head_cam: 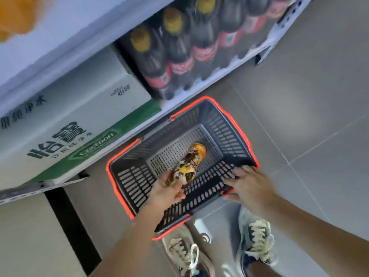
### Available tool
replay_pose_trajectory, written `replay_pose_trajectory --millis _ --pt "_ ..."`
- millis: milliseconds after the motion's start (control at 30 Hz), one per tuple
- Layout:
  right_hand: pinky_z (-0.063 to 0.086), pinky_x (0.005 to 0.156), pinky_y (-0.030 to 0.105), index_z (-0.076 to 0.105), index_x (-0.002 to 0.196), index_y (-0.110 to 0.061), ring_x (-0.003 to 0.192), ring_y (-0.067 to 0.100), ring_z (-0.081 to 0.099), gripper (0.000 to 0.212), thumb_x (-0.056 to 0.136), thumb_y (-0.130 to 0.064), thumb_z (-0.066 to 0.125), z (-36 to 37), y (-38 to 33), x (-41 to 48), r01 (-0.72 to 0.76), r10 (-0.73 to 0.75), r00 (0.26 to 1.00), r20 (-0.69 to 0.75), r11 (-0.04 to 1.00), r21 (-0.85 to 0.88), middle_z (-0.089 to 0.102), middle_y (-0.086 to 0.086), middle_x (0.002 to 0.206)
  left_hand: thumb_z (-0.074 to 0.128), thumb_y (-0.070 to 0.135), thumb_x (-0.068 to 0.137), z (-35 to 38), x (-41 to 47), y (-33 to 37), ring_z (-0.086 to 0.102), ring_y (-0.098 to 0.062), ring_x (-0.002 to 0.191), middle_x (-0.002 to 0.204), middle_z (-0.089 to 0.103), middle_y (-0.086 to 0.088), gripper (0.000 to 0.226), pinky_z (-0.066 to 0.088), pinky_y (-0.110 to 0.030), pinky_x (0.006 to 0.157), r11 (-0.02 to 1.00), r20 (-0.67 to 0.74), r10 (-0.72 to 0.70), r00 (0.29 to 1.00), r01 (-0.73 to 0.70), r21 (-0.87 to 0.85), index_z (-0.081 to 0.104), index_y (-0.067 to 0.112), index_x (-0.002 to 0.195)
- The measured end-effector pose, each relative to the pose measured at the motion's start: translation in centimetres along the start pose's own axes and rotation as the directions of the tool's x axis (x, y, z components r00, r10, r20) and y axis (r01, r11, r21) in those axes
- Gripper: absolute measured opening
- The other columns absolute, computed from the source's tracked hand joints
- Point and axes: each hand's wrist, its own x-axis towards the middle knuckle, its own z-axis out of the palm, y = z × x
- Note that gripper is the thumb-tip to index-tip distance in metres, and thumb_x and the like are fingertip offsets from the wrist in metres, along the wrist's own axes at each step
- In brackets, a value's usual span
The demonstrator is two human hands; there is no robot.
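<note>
Gripping a snack packet [189,164] in yellow and purple wrapping, the left hand [166,191] has its fingers curled round the packet's near end. The rest of the packet slants away from those fingers, down into the basket [236,126], and its orange far end lies over the basket's slotted bottom. Whether that end touches the bottom cannot be told.

The right hand [248,184] rests on the basket's near corner, to the right of the left-hand fingers and well apart from the packet. Its fingers [239,171] lie straight and spread over the inner side of the slotted wall, grasping nothing, with the thumb below the red rim.

The basket is dark grey with a red rim and folded red handles, and it stands on the grey tiled floor [309,86]. Beyond the fingertips of both hands, a low shelf carries dark cola bottles [179,56] with red labels. Left of them is a white carton [69,120] with a green band. Nearer than the hands, two laced shoes [257,240] stand just behind the basket.
</note>
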Motion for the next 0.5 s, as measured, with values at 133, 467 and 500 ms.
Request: replay_pose_trajectory --millis 133,467,500 --pt "0.024 0.115 0.035 0.052 0.135 -0.034 0.132 0.021 0.04 0.054 0.092 -0.064 0.039 -0.6 0.2 -0.8 -0.043 0.046 0.998 -0.035 0.997 0.068 0.05 -0.004 0.138 0.05 -0.006 0.096 -0.1 3.0 -0.4 0.068 -0.023 0.086 0.118 0.065 -0.008 0.054 0.053 -0.027 0.061 0.952 -0.039 0.07 0.997 -0.055 0.302 0.046 0.03 0.137" --pt "0.044 0.077 0.022 0.062 0.124 -0.031 0.091 0.01 0.061 0.034 0.095 -0.019 0.05 -12.9 -2.5 -12.4 -0.167 0.254 0.963 -0.093 0.828 0.535 0.067 -0.01 0.107 0.044 -0.012 0.094 -7.0 -16.4 4.0 0.061 -0.028 0.075 0.086 0.068 -0.014 0.038 0.05 -0.034 0.072 0.947 -0.086 0.232 0.969 -0.204 0.249 0.068 0.016 0.086" --pt "0.044 0.075 0.022 0.066 0.118 -0.031 0.082 0.009 0.062 0.03 0.094 -0.018 0.052 -15.5 -3.2 -14.6 -0.158 0.274 0.955 -0.114 0.795 0.586 0.067 -0.012 0.096 0.043 -0.009 0.097 -7.9 -20.3 5.7 0.062 -0.024 0.069 0.081 0.068 -0.015 0.036 0.05 -0.029 0.065 0.96 -0.05 0.231 0.972 -0.22 0.174 0.069 0.013 0.088"
